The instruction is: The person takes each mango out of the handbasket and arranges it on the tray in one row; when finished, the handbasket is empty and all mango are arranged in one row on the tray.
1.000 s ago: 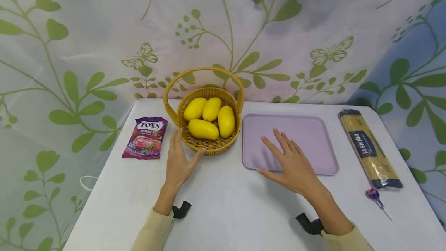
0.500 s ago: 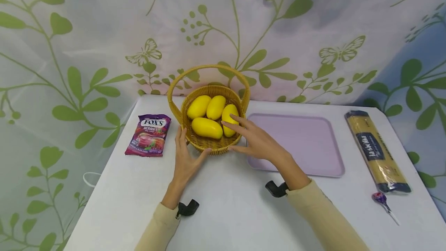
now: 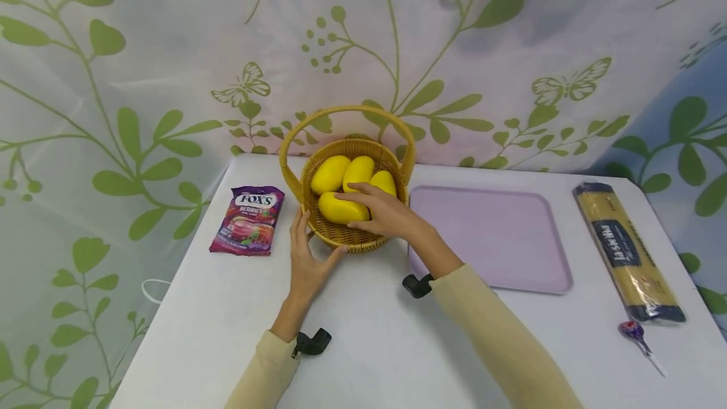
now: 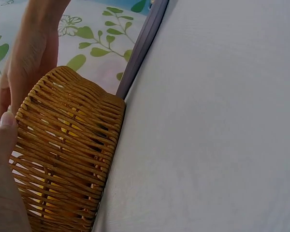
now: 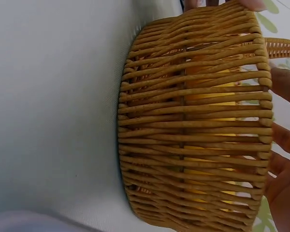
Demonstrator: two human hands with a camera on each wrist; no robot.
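Note:
A golden wicker basket (image 3: 363,246) with a tall hoop handle holds several smooth yellow mangoes. My left hand (image 3: 307,267) rests against its front left side, fingers fairly straight and thumb spread towards the front; the left wrist view puts that thumb (image 4: 4,140) at the rim. Reaching over the basket's front right rim, my right hand (image 3: 392,214) has its fingers and thumb about the right end of the front mango (image 3: 336,209). It partly covers the mango (image 3: 384,180) on the right. In the right wrist view the basket wall (image 5: 198,130) hides the fingertips.
Left of the basket lies a purple Fox's Berries candy bag (image 3: 248,221). On the right are a lilac tray (image 3: 494,238), a pasta packet (image 3: 627,251) and a lollipop (image 3: 633,331). A leaf-patterned backdrop (image 3: 454,49) rises behind the white table (image 3: 363,339).
My right hand has moved left from over the tray, across the basket's rim, to the front mango. The left hand stays at the basket's side. The whole view has shifted slightly.

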